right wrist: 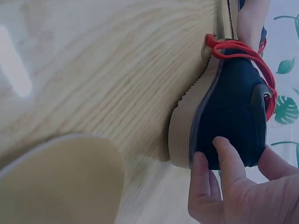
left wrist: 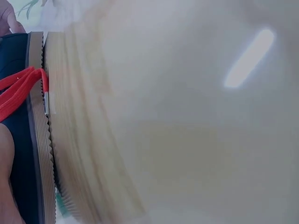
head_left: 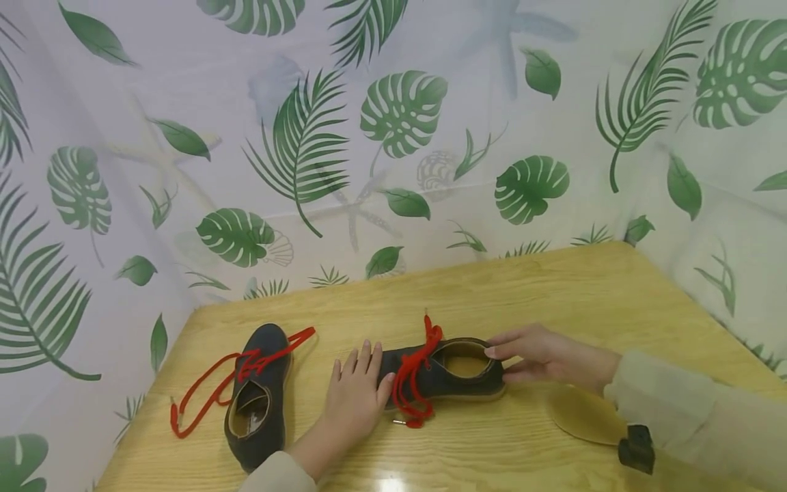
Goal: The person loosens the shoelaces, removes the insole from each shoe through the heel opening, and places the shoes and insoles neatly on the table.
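Note:
A dark navy shoe (head_left: 458, 389) with a tan sole lies sideways on the table, toe to the left. Its loose red laces (head_left: 415, 365) spill over both sides. My left hand (head_left: 355, 400) rests across the toe with straight fingers, thumb near the laces. At the other end my right hand (head_left: 544, 355) grips the heel (right wrist: 219, 149), thumb at the rim of the opening and fingers against the back. Inside the opening a tan lining shows. Left of my left hand stands the matching shoe (head_left: 278, 403), toe away from me, its red laces (head_left: 212, 393) trailing out.
A flat tan insole (head_left: 581, 413) lies on the wooden table (head_left: 492, 451) below my right forearm, which partly covers it. A small black device (head_left: 637, 449) sits at my right sleeve. A leaf-patterned cloth (head_left: 430, 205) hangs behind the table.

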A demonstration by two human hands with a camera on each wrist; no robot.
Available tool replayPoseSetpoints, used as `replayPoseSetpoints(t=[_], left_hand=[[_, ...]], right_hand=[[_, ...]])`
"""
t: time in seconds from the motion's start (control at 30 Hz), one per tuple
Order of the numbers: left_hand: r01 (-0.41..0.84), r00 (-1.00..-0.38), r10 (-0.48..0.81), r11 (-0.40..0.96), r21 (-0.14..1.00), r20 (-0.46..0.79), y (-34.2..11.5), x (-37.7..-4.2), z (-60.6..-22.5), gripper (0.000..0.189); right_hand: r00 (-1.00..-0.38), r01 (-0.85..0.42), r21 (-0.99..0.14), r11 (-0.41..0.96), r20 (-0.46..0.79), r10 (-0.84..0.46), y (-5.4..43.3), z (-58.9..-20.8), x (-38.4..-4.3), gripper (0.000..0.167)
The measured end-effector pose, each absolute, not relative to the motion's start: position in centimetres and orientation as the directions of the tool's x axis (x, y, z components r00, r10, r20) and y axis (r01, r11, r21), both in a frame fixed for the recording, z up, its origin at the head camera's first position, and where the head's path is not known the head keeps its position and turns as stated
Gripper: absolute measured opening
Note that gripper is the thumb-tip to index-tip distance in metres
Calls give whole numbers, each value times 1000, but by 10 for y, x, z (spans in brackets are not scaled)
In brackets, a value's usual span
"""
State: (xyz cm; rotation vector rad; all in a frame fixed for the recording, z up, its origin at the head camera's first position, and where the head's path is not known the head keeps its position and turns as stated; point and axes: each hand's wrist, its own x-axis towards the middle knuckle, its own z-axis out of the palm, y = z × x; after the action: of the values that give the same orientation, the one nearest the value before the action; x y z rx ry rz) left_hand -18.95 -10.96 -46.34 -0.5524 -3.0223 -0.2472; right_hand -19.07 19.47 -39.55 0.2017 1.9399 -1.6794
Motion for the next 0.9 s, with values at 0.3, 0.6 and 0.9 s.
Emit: replayPoseSetpoints(t=[0.3, 0.6, 0.9], left_hand=[[345, -937, 330, 926, 154, 115, -117, -176, -463, 62], [442, -889, 400, 878, 184, 223, -121, -172, -458, 53], [584, -793, 441, 747, 318, 421, -122, -152, -448, 29]], right_hand=[[-833, 461, -870, 176, -493, -253, 188, -396, -179, 52], [-829, 477, -862, 173, -506, -237, 188, -396, -178, 49], [-841, 465, -868, 176, -495, -220, 187, -396, -176, 50]])
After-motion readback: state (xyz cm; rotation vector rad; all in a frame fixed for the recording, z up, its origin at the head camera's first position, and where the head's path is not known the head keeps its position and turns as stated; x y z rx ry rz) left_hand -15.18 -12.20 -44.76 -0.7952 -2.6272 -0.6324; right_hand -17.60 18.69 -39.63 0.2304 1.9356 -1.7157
